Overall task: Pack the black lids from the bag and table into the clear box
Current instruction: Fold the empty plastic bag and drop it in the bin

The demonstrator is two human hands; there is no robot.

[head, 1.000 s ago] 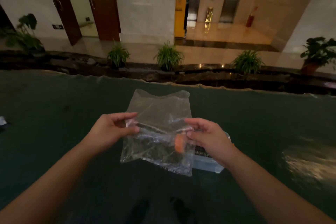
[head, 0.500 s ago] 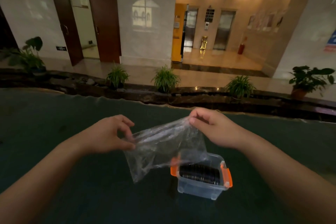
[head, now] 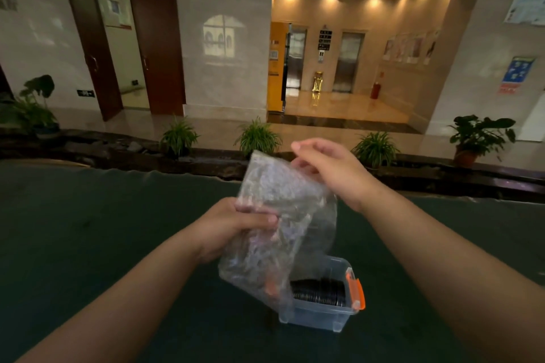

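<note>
Both your hands, left [head: 233, 227] and right [head: 327, 168], grip the bag [head: 280, 215], which looks empty; lids [head: 318, 292] already fill the clear box [head: 324, 318], so you're nearly done.

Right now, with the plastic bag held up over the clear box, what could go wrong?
1. The plastic bag hangs partly beside the clear box, so anything still inside might drop onto the table.
2. The bag's lower edge covers part of the box opening and could catch on it.
3. The black lids already sit high in the box; more may overflow.
</note>
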